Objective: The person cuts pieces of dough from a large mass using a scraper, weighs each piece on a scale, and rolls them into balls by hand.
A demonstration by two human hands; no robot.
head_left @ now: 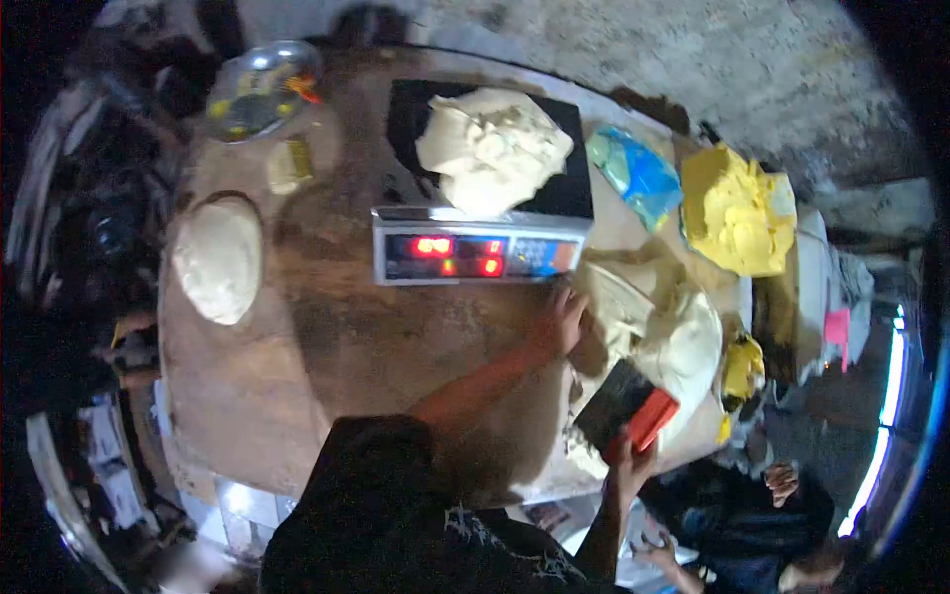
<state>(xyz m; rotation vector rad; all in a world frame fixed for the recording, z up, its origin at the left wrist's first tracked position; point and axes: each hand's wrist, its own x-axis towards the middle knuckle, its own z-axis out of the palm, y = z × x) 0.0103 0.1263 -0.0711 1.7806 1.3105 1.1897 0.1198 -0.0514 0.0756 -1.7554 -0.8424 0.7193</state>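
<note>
Right hand (630, 457) grips the red handle (654, 420) of a dark scraper (612, 404), blade over the large dough (688, 342) near the table's (346, 346) near right corner. Left hand (567, 319) sits by that dough's left side, near the scale (480, 249); grip width cannot be told

Scale (481, 249) on my desk (396, 337): red digits lit in four spots, too blurred for me to read surely. Keypad (534, 255) markings illegible. Pale design on my black shirt (515, 543): no words I can make out.
</note>
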